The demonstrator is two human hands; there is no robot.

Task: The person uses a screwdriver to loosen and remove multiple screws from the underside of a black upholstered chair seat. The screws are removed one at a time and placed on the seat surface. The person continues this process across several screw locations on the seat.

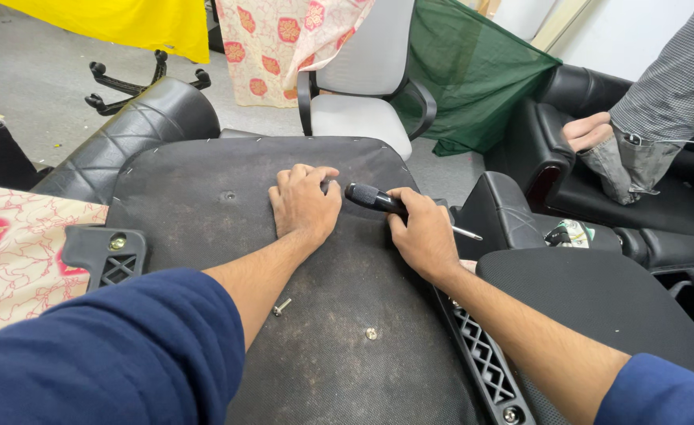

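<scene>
A black fabric-covered chair seat underside lies flat in front of me, dusty in the middle. My left hand rests on it near the far edge, fingers curled down on something small that I cannot make out. My right hand grips a screwdriver with a black ribbed handle; its metal shaft sticks out to the right past the hand. A loose screw lies on the fabric beside my left forearm. A fixed screw head shows nearer to me.
Black plastic armrest brackets sit at left and at right. A grey office chair, a chair base and yellow, floral and green cloths stand beyond. Another person's hand rests on a black armchair at right.
</scene>
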